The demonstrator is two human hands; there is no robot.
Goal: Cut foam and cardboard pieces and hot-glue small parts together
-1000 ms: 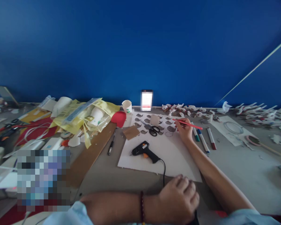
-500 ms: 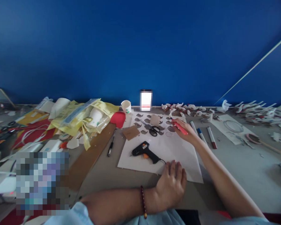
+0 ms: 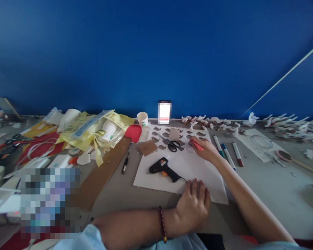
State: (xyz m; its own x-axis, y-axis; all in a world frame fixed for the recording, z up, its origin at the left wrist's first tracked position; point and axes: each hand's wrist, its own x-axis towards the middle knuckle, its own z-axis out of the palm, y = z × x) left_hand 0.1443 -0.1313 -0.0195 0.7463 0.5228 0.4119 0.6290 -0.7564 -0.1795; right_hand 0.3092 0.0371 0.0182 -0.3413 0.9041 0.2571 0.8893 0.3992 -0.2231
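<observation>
My right hand [image 3: 205, 148] is closed around a slim red pen-like tool [image 3: 197, 146], whose exact kind I cannot make out. Its far end lies over the upper right of a white sheet [image 3: 195, 170] that carries rows of grey curved shapes. My left hand [image 3: 194, 205] lies flat with fingers out, its fingertips on the sheet's near edge. Just beyond it rests a black glue gun [image 3: 164, 168], its cord running toward my left fingers. Black-handled scissors [image 3: 173, 146] and a brown cardboard piece [image 3: 147, 148] are on the sheet's far part.
Several markers [image 3: 228, 156] lie right of the sheet, a black pen [image 3: 125, 163] left of it. A paper cup [image 3: 142, 119] and a lit screen [image 3: 164, 113] stand by the blue wall. Yellow packaging [image 3: 80, 130] is piled left; several white cutouts [image 3: 287, 121] lie right.
My right hand has shifted slightly nearer me and the red tool has turned in its grip, showing less of its length. My left hand stays on the sheet's edge. The whole view has drifted slightly.
</observation>
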